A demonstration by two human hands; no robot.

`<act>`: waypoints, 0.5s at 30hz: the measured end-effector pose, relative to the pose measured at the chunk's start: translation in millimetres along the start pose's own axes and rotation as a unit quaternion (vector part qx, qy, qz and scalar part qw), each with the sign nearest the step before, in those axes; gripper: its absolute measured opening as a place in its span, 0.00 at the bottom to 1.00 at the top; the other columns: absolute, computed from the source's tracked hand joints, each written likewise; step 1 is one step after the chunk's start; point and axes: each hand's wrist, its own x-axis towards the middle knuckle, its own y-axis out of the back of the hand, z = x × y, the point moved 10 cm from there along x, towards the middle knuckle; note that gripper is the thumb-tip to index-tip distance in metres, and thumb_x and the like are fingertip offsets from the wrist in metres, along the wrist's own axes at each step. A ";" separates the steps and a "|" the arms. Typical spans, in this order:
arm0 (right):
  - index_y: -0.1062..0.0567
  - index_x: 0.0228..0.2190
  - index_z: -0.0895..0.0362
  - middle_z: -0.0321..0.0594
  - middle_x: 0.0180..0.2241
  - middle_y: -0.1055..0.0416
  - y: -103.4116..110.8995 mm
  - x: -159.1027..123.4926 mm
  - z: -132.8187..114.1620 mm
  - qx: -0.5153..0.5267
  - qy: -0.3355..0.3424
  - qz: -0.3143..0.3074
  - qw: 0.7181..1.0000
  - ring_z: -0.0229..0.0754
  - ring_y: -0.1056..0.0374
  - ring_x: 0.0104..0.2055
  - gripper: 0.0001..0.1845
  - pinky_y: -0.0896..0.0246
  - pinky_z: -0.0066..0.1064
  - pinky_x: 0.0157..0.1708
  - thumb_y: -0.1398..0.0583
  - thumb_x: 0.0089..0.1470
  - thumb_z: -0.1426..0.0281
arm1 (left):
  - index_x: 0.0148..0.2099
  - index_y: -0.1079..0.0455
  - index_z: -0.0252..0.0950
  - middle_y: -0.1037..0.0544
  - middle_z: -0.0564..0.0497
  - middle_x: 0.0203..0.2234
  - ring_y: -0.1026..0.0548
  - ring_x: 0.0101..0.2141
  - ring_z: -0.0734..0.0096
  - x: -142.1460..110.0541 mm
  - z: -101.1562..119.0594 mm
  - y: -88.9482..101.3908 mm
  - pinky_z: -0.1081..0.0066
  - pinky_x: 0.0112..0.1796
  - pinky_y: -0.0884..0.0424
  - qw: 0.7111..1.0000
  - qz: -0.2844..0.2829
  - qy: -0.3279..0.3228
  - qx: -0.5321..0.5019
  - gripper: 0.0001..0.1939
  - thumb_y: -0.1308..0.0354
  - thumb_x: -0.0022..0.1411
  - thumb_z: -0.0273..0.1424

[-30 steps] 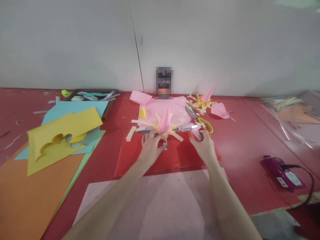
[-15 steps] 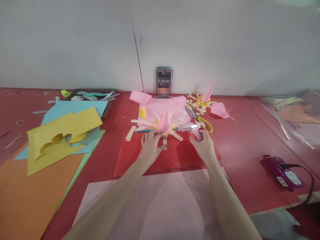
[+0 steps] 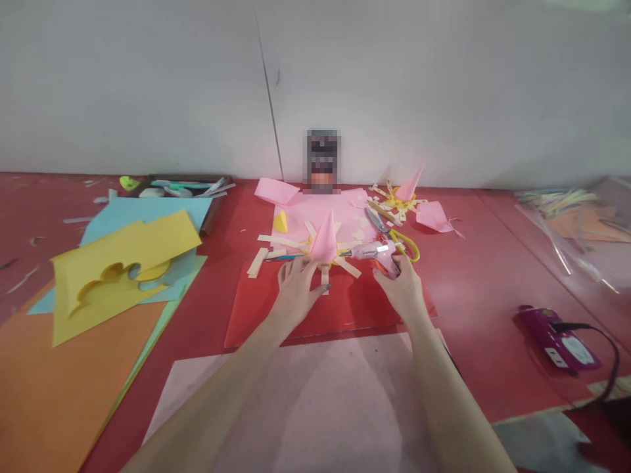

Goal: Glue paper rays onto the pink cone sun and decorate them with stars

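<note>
A pink paper cone [image 3: 324, 240] stands upright on a ring of cream paper strips [image 3: 276, 242] at the far edge of a red sheet [image 3: 355, 309]. My left hand [image 3: 296, 289] rests at the cone's base, fingers pressed on the strips beneath it. My right hand [image 3: 401, 286] is curled round the handle of a pink glue gun [image 3: 374, 251], whose nozzle points left toward the cone. Both forearms reach in from the bottom of the view.
Yellow-handled scissors [image 3: 401, 242], a second pink cone [image 3: 409, 186] and pink paper pieces lie behind the gun. Yellow cut-out, blue and orange sheets [image 3: 118, 263] lie on the left. A purple device with a cable [image 3: 559, 338] sits right. A pale sheet [image 3: 305, 407] lies near me.
Barely anything moves. My left fingers shift slightly at the cone's base; my right hand stays on the glue gun.
</note>
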 end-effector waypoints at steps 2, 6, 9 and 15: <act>0.34 0.35 0.54 0.43 0.36 0.29 -0.2 0.1 0.0 0.001 0.001 -0.001 1.000 0.47 0.33 0.36 0.20 0.42 0.34 0.32 0.40 0.38 0.59 | 0.43 0.32 0.45 0.34 0.50 0.44 0.36 0.47 0.59 -0.1 0.1 -0.3 0.53 0.51 0.45 1.000 0.001 -0.003 -0.007 0.14 0.39 0.53 0.33; 0.34 0.36 0.54 0.44 0.37 0.28 -0.6 0.1 0.9 0.006 -0.002 -0.002 1.000 0.48 0.33 0.38 0.21 0.42 0.34 0.33 0.40 0.38 0.59 | 0.42 0.31 0.44 0.34 0.50 0.44 0.36 0.48 0.58 0.6 -1.0 0.4 0.53 0.51 0.45 1.000 0.005 -0.001 -0.015 0.13 0.39 0.53 0.34; 0.34 0.36 0.54 0.43 0.37 0.28 -1.0 0.0 1.7 0.006 -0.007 -0.003 1.000 0.48 0.33 0.38 0.21 0.42 0.34 0.32 0.40 0.38 0.59 | 0.46 0.32 0.45 0.33 0.50 0.45 0.36 0.48 0.58 1.2 -1.3 0.8 0.53 0.52 0.45 1.000 -0.001 0.007 -0.015 0.17 0.39 0.53 0.33; 0.34 0.36 0.54 0.41 0.36 0.29 -0.3 0.1 0.5 -0.006 -0.005 -0.002 1.000 0.46 0.33 0.36 0.21 0.42 0.33 0.32 0.40 0.38 0.59 | 0.47 0.32 0.45 0.33 0.49 0.45 0.36 0.48 0.58 1.2 0.3 1.1 0.53 0.52 0.45 1.000 -0.008 0.010 -0.007 0.18 0.38 0.52 0.33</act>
